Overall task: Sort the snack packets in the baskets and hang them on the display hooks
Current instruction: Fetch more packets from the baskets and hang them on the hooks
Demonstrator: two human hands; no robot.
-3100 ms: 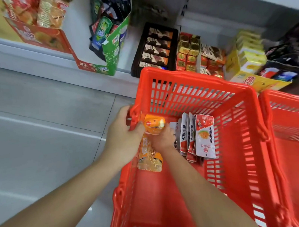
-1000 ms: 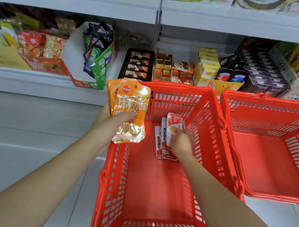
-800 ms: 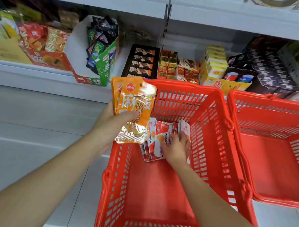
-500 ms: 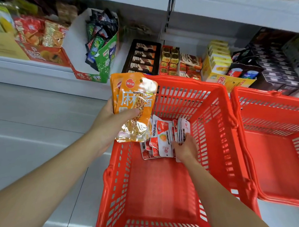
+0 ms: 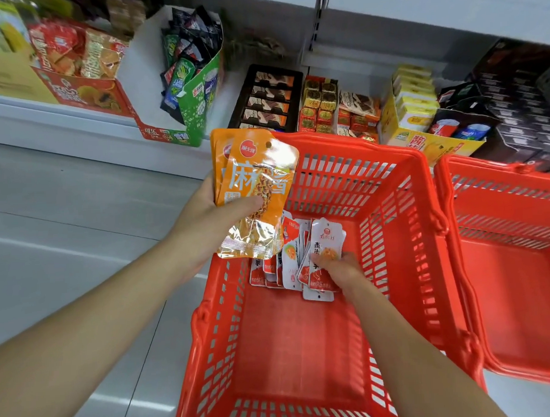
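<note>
While the left hand (image 5: 210, 211) holds up two orange packets (image 5: 260, 183) at centre frame, thumb across the front & fingers behind, they hang just over the far-left corner of the red basket (image 5: 353, 145). Front packet overlaps the back one; both roughly upright, hang-holes at the top. Right hand (image 5: 342, 268) is down inside the basket, mid-frame, fingers curled round a bunch of small red-and-white packets (image 5: 327, 247), fanned out & standing on end near the basket's far wall. A few more of the same kind sit just left of the bunch, partly hidden behind the orange ones; can't tell if the hand has those too. 2nd red basket (image 5: 506, 277) is at the right of the frame, right beside the first, touching or v. nearly so, can't tell which. Along the top of the frame runs a low shelf (image 5: 43, 120) w/ boxes of snacks, choc bars, yellow cartons etc. Grey tiled floor (image 5: 63, 217) fills the left side, under the left forearm.
</note>
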